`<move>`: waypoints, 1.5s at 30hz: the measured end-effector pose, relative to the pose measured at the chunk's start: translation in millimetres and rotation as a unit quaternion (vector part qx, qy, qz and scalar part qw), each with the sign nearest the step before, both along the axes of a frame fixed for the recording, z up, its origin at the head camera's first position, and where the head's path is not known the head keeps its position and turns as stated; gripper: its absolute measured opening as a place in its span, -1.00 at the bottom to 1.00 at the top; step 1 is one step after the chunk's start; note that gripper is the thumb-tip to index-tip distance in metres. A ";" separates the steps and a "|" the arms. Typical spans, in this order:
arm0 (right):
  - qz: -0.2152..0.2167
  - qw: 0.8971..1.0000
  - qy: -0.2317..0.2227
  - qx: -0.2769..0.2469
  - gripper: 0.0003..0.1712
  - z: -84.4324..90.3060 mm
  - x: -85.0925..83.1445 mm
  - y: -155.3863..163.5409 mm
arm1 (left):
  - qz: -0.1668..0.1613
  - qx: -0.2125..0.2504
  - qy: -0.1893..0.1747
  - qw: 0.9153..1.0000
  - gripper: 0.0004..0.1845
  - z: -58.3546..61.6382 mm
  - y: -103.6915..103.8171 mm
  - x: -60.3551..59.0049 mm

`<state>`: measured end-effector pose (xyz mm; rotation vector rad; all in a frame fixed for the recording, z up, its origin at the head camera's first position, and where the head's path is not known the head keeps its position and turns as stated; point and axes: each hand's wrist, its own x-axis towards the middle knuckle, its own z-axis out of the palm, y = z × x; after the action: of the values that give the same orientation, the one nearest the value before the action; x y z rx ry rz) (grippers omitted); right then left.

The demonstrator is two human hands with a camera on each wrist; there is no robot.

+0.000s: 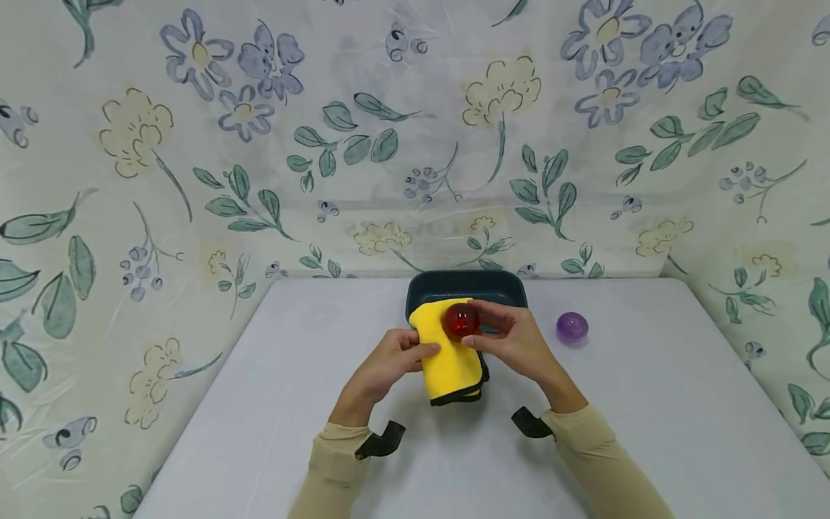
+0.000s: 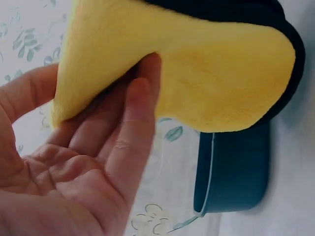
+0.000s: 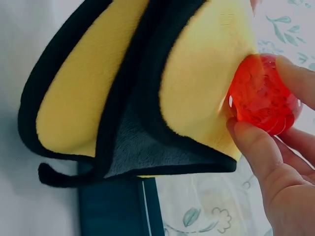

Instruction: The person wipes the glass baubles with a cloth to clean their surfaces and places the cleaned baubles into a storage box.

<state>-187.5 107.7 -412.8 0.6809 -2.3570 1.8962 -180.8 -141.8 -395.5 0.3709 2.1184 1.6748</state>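
Observation:
A folded yellow cloth (image 1: pixel 454 367) with dark edging hangs above the table, gripped at its left side by my left hand (image 1: pixel 394 360). The left wrist view shows the fingers behind the yellow cloth (image 2: pixel 226 78) and the thumb on its other face. Between the thumb and fingers of my right hand (image 1: pixel 515 337) is a translucent red ball (image 1: pixel 461 321), held against the cloth's near face. In the right wrist view the red ball (image 3: pixel 266 93) touches the yellow fabric, and the grey inner side (image 3: pixel 142 147) of a fold shows.
A dark teal rectangular tub (image 1: pixel 467 282) stands behind the cloth near the table's far edge, partly hidden. To its right a translucent purple ball (image 1: pixel 572 327) rests on the white table (image 1: pixel 259 404). Flower-patterned sheeting (image 1: pixel 441 158) rises behind and beside the table.

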 end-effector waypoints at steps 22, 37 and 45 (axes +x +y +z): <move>0.046 0.996 -0.039 0.066 -0.26 0.8 -2.1 11.4 | 0.033 0.072 0.000 0.997 -0.53 9.4 -5.6 4.0; 0.088 0.993 -0.012 0.078 -0.29 9.4 6.8 5.9 | 0.037 0.062 0.003 0.997 -0.55 8.4 -5.3 2.1; 0.090 0.995 -0.009 0.052 -0.29 9.4 9.4 -0.2 | 0.024 0.037 0.004 0.999 -0.58 8.1 -7.6 2.2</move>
<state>-178.1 107.6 -403.4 0.9184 -2.4975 1.8619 -178.7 -149.4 -387.4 0.3519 2.0916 1.7843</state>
